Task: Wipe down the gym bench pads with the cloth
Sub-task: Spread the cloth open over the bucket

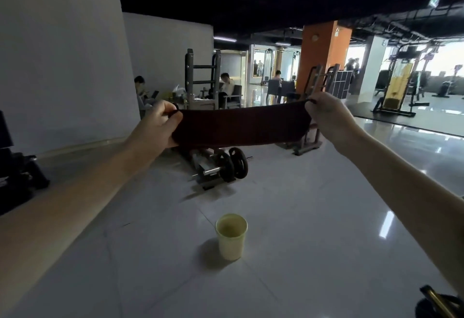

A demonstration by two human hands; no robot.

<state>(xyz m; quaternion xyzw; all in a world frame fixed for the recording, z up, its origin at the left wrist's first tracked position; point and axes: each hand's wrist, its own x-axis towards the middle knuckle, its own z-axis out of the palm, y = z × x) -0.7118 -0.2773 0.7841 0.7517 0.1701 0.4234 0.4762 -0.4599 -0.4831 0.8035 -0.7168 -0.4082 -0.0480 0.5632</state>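
Observation:
A dark maroon cloth hangs stretched in the air in front of me at about chest height. My left hand pinches its left corner and my right hand pinches its right corner, both arms held out. The cloth sags a little in the middle and hides part of the weight machine behind it. No bench pad shows plainly; a dark piece of equipment sits at the far left edge.
A pale yellow cup stands on the glossy white tile floor below my hands. A plate-loaded machine with black weight plates lies ahead. Several seated people are farther back, with an orange pillar and more gym machines at right.

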